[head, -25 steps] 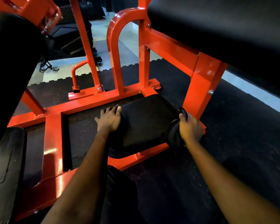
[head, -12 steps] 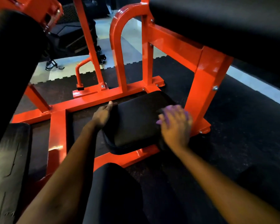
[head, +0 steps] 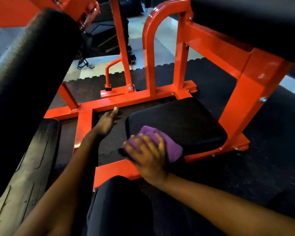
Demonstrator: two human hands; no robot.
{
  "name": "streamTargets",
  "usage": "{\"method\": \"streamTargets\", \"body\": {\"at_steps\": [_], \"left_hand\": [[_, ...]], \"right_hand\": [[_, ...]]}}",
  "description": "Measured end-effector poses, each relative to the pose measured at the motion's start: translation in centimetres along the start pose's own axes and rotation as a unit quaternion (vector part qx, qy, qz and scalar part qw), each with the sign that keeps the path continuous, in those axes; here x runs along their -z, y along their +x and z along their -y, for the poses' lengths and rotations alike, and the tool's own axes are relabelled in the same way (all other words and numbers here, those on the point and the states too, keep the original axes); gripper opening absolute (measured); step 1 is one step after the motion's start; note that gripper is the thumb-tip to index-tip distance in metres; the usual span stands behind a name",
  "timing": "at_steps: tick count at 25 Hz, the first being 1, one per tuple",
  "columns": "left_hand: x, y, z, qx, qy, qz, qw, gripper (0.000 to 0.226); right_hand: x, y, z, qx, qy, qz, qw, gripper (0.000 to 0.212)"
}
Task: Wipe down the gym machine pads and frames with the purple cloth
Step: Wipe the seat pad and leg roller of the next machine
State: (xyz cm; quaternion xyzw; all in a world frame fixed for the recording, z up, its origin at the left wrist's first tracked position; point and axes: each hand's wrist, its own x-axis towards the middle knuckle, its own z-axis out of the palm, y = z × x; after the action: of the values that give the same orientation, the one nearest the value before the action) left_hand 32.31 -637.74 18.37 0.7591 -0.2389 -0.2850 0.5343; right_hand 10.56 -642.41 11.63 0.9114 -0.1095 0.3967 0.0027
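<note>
My right hand (head: 146,155) presses the purple cloth (head: 169,147), fingers spread, onto the low black pad's (head: 177,120) near corner. My left hand (head: 107,123) hangs relaxed just beside the pad, holding nothing.

Frame (head: 143,97): painted metal, bright orange and glossy; you can see light streaks along its tubes and box sections.
Bolts (head: 263,99): bare silvery metal, shiny.
Low pad (head: 177,120): black upholstery that looks like vinyl, smooth and mostly matt.
Purple cloth (head: 170,145): soft, fuzzy fabric, matt, bunched thick.
Roller pad (head: 32,74): black covering with a fine grain and a dull sheen down its side.
Upper pad (head: 245,17): black and matt; too dark for you to read its texture.
Left panel (head: 29,159): black, scuffed to a dusty grey, with shallow grooves.
Floor (head: 245,176): dark speckled rubber matting, rough and matt, jigsaw-cut along its far edge.
</note>
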Motion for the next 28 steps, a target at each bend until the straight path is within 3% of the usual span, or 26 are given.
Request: {"method": "streamTargets", "body": {"at_steps": [3, 6, 8, 11, 16, 17, 20, 22, 25, 28], "left_hand": [[-0.2, -0.3, 0.4, 0.031, 0.015, 0.048, 0.998, 0.051], [-0.8, -0.7, 0.8, 0.045, -0.008, 0.049, 0.998, 0.043], [-1.3, -1.2, 1.6, 0.037, -0.025, 0.049, 0.998, 0.044], [-2.8, -2.2, 3.6, 0.006, -0.023, 0.033, 0.999, 0.049], [-6.7, -3.5, 4.3, -0.033, 0.034, -0.039, 0.998, 0.056], [-7.1, -3.5, 4.6, -0.042, 0.030, -0.050, 0.997, 0.055], [-7.6, -3.0, 5.5, -0.072, 0.020, -0.079, 0.994, 0.053], [-7.7, -3.0, 5.8, -0.075, 0.023, -0.088, 0.993, 0.052], [-7.6, -3.3, 5.7, -0.068, 0.034, -0.096, 0.992, 0.052], [-7.8, -4.2, 4.8, -0.060, 0.055, -0.118, 0.990, 0.051]], "right_hand": [[-1.6, 0.7, 3.1, 0.124, -0.084, 0.109, 0.983, 0.040], [0.2, 0.2, -0.5, 0.159, -0.116, 0.150, 0.969, 0.050], [2.1, -0.2, -3.7, 0.096, -0.057, 0.132, 0.985, 0.047], [3.7, 0.7, -8.5, -0.063, -0.074, 0.135, 0.986, 0.043], [1.1, 8.8, -10.1, -0.291, -0.102, 0.220, 0.925, 0.040], [-0.3, 10.2, -9.2, -0.285, -0.098, 0.243, 0.922, 0.041], [-2.1, 11.5, -7.3, -0.149, -0.036, 0.321, 0.934, 0.047], [-0.8, 10.2, -9.8, -0.119, -0.006, 0.338, 0.934, 0.050], [2.1, 7.9, -17.9, -0.205, -0.070, 0.311, 0.926, 0.051], [4.5, 6.5, -23.9, -0.327, -0.032, 0.299, 0.896, 0.051]]}}
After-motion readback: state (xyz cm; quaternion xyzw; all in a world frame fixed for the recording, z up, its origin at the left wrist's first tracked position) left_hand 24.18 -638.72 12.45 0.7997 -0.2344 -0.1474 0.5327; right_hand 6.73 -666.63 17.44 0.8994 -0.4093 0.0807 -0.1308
